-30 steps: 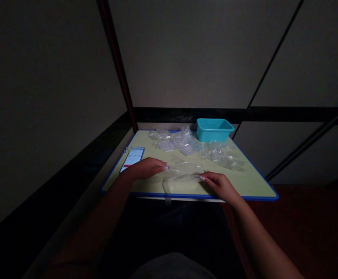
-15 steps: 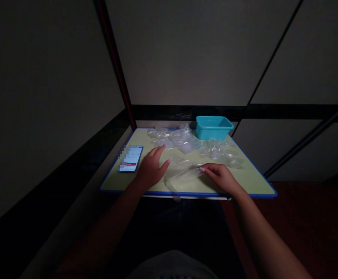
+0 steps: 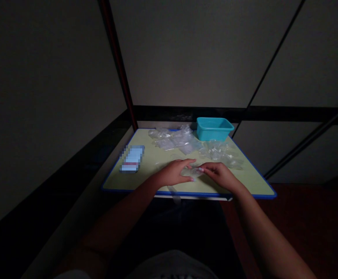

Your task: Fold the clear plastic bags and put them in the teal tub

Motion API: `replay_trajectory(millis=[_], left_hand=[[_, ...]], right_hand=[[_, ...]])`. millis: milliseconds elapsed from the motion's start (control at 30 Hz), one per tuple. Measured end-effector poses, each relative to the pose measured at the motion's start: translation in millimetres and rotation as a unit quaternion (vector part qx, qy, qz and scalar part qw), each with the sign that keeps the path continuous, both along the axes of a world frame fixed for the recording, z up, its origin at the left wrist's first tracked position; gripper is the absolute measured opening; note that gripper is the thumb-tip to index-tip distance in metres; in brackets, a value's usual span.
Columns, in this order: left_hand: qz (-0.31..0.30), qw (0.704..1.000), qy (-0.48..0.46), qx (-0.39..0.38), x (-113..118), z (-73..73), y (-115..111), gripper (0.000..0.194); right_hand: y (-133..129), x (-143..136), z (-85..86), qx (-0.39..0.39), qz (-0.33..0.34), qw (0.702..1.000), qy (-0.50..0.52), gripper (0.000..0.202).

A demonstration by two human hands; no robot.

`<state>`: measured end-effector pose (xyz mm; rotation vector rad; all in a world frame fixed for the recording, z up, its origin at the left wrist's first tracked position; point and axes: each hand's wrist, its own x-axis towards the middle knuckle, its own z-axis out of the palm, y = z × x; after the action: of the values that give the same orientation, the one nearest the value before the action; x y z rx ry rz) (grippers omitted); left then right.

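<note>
My right hand [image 3: 220, 175] pinches the edge of a clear plastic bag [image 3: 192, 172] between thumb and fingertips, low over the front of the table. From the left, my left hand [image 3: 176, 172] reaches around the same bag, its thumb and fingers apart. One end of the bag hangs over the table's front edge; part of it is hidden behind my left hand. Beyond my hands, crumpled clear plastic bags [image 3: 183, 141] lie at the back, and more clear bags [image 3: 219, 152] lie to the right.
A turquoise plastic bin [image 3: 214, 133] stands at the back right of the yellow table [image 3: 148, 164], which has a blue rim. A phone [image 3: 132, 159] with a lit, blurred screen lies on the left side. Wall panels rise close behind and to the left.
My left hand has moved right, from near the phone to the bag beside my right hand. My right hand stays in place, still pinching the bag.
</note>
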<state>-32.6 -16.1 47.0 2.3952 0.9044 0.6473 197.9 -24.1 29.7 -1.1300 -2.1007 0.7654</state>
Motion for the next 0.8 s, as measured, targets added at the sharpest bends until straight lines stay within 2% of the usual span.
replay_trajectory(millis=[100,200,300,533,733,800], left_hand=[[-0.032,0.998,0.019,-0.043,5.2,2.5,7.8,0.057],[-0.010,0.996,0.078,-0.052,2.1,5.1,9.8,0.047],[0.034,0.988,0.150,-0.032,-7.4,10.0,7.8,0.041],[0.060,0.958,0.279,0.014,-31.3,25.4,2.7,0.036],[0.122,0.922,0.363,0.053,-38.4,19.3,-3.0,0.021],[0.133,0.918,0.368,0.058,-40.1,18.3,-4.5,0.018]], right_hand=[[0.3,1.5,-1.0,-0.007,-0.004,1.000,0.006,0.030],[0.8,3.6,-2.6,-0.014,-0.010,1.000,0.006,0.030],[0.7,5.3,-3.8,-0.017,-0.012,1.000,0.007,0.031],[-0.2,5.4,-4.5,-0.021,-0.012,1.000,0.005,0.033],[0.4,5.4,-5.5,-0.025,-0.006,1.000,0.007,0.034],[0.3,6.0,-6.0,-0.026,-0.009,1.000,0.009,0.035]])
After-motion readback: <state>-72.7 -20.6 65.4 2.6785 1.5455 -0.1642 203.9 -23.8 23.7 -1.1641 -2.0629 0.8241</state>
